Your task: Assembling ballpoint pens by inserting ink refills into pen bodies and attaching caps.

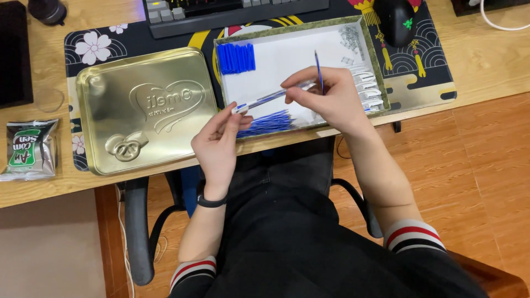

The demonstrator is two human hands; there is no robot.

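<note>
**Two hands, one pen, over a tray of parts**

We look down on a seated person at a wooden desk [486, 60], both hands raised over the near edge of a shallow white tray [287, 60] with a patterned green rim. The left hand [216, 142] pinches the blue-tipped end of a clear pen barrel [270, 98] between thumb and fingertips, fingers closed on it. The right hand [331, 99] grips the barrel's other end, and its fingers are also closed around a thin blue refill [318, 69] that stands nearly upright above the knuckles. The barrel lies slanted between the two hands, just above the tray's front edge.

Inside the tray, we see a row of blue pen caps [236, 58] at the far left, a fan of blue refills [268, 122] at the near side below the hands, a scatter of small metal springs [350, 40] in the far right corner, and clear barrels [369, 88] stacked along the right wall.

Left of the tray, touching the same floral desk mat [94, 47], lies a shut gold tin [146, 107] with an embossed heart on its lid. A green and silver snack packet [30, 149] sits near the desk's left edge. A keyboard [232, 12] and a black mouse [396, 21] lie beyond the tray. A black wristband [211, 202] circles the left wrist.
</note>
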